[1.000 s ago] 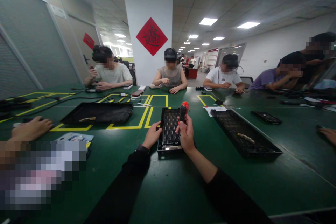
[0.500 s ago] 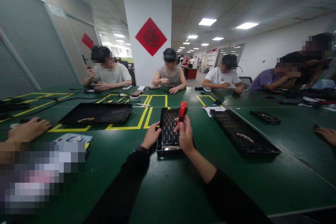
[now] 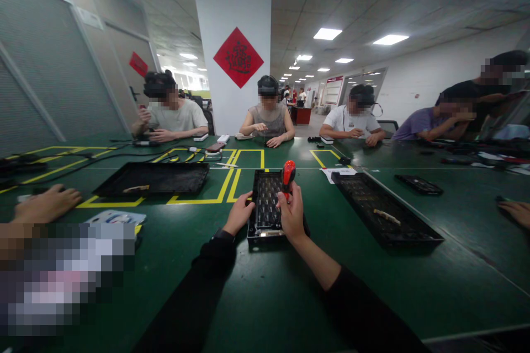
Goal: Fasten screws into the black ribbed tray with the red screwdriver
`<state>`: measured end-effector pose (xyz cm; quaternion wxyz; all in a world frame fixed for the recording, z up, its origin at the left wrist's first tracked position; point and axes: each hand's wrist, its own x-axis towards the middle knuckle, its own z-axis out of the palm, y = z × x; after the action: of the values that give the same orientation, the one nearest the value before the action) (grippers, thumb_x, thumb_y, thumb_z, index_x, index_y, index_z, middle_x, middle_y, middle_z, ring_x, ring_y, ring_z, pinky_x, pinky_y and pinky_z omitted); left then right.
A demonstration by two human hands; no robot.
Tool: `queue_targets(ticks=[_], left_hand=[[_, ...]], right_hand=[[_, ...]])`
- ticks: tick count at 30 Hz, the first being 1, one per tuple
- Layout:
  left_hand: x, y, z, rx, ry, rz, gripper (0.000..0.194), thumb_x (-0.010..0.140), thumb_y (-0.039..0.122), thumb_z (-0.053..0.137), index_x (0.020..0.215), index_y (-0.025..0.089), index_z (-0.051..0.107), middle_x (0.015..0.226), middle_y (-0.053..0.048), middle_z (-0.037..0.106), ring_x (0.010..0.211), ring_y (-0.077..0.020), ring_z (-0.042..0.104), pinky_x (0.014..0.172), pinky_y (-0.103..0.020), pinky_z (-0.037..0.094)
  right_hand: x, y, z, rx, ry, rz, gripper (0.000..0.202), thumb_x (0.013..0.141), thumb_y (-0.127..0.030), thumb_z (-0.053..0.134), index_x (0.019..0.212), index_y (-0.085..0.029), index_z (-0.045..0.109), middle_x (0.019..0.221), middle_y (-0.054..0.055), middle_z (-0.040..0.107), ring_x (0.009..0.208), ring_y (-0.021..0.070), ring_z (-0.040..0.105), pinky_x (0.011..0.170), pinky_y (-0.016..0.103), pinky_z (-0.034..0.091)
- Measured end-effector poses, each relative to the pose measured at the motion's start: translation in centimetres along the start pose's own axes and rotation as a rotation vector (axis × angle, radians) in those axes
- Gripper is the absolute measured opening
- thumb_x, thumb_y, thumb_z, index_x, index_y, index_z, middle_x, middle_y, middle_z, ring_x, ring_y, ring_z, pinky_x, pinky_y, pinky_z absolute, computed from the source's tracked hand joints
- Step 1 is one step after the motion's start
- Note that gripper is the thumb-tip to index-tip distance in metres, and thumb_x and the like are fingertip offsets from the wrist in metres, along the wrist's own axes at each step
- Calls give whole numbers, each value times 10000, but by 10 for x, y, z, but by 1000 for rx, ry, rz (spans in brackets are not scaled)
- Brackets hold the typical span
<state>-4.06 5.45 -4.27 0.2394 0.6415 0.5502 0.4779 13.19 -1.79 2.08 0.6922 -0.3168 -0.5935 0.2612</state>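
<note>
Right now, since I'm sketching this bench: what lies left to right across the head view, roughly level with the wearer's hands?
Co-worker's hand, wide black tray, wearer's left hand, red-and-black screwdriver, long black tray, another co-worker's hand.

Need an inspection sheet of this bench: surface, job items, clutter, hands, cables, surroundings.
Surface: green table marked with yellow lines.
Job items: black housing with patterned interior; red-and-black tool above it, tip hidden.
Clutter: left tray and right tray, both black, each holding a tan strip; flat black part farther right.
Hands: left hand at the housing's left edge, grip unclear; right hand closed around the tool.
Cables: black cables, far left; none seen crossing the housing.
Surroundings: seated people opposite; red sign on a white pillar.
</note>
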Motion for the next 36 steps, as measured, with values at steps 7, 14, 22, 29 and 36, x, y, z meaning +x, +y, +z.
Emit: queue_targets(ticks=[7, 14, 22, 29, 36], left_hand=[[1, -1, 0, 12, -8, -12, 488, 723, 168, 502, 1208, 135, 531, 1243, -110, 541, 1100, -196, 515, 994, -342, 359], [-1, 3, -1, 12, -13, -7, 481, 727, 169, 500, 1205, 130, 532, 1245, -116, 537, 1087, -198, 522, 985, -347, 368], [0, 0, -1, 33, -2, -1, 479, 728, 174, 506, 1204, 133, 535, 1232, -109, 548, 1101, -200, 515, 997, -346, 356], [1, -2, -1, 61, -11, 17, 485, 732, 167, 490, 1211, 103, 528, 1229, -126, 548, 1088, -201, 521, 983, -343, 367], [1, -3, 0, 24, -12, 2, 486, 734, 182, 499, 1215, 124, 528, 1235, -114, 546, 1089, -200, 519, 981, -346, 366]], right_hand=[[-1, 0, 4, 13, 61, 28, 457, 908, -290, 382, 1358, -239, 326, 993, 53, 579, 620, 102, 538, 686, 291, 476], [-3, -1, 4, 43, 33, 45, 473, 866, -306, 482, 1317, -239, 357, 1095, 74, 541, 631, 92, 540, 598, 246, 475], [-5, 0, 5, -43, 61, -1, 418, 867, -285, 480, 1274, -219, 412, 1098, 87, 498, 758, 124, 544, 678, 266, 481], [-5, 2, 5, 11, 50, 30, 440, 903, -286, 397, 1335, -230, 338, 1073, 77, 559, 584, 81, 512, 601, 259, 468], [-4, 2, 5, 8, 73, 3, 475, 821, -274, 543, 1272, -215, 403, 1129, 99, 522, 808, 141, 578, 664, 273, 499]])
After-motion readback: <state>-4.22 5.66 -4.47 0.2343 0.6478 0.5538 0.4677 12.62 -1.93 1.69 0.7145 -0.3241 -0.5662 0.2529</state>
